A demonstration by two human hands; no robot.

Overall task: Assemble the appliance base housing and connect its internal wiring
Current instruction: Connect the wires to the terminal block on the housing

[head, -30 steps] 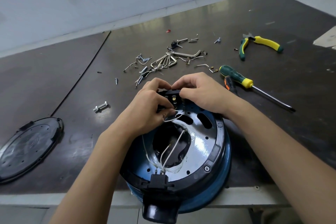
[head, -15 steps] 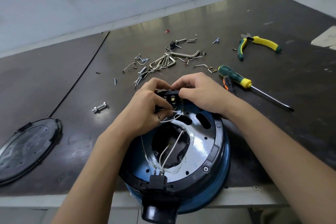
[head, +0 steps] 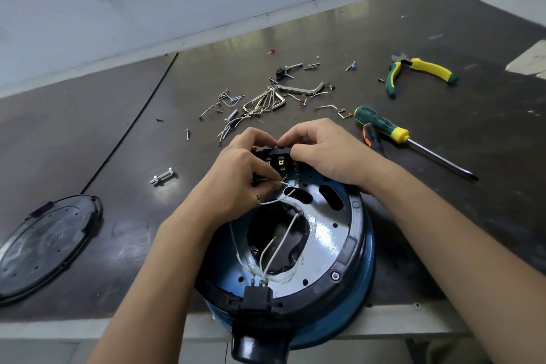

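The blue appliance base housing (head: pixel 342 248) sits upside down at the near edge of the dark table (head: pixel 443 26), and a black moulded part (head: pixel 260 346) of it hangs past the edge. White leads (head: pixel 273 245) rise from a black connector (head: pixel 257 292) on the near rim and cross the open centre. At the far rim the left hand (head: pixel 239 180) pinches a white wire (head: pixel 276 201) between thumb and forefinger, just beside the black terminal block (head: pixel 277 156). The right hand (head: pixel 325 154) has its fingers curled over that block, gripping it. Well to the left a round black cover (head: pixel 44 242) lies flat, with a bolt (head: pixel 162 177) nearer the hands. Beyond them lie a green-and-yellow screwdriver (head: pixel 384 127), a scatter of hex keys and screws (head: pixel 266 100), and farther right, pliers (head: pixel 419 71).
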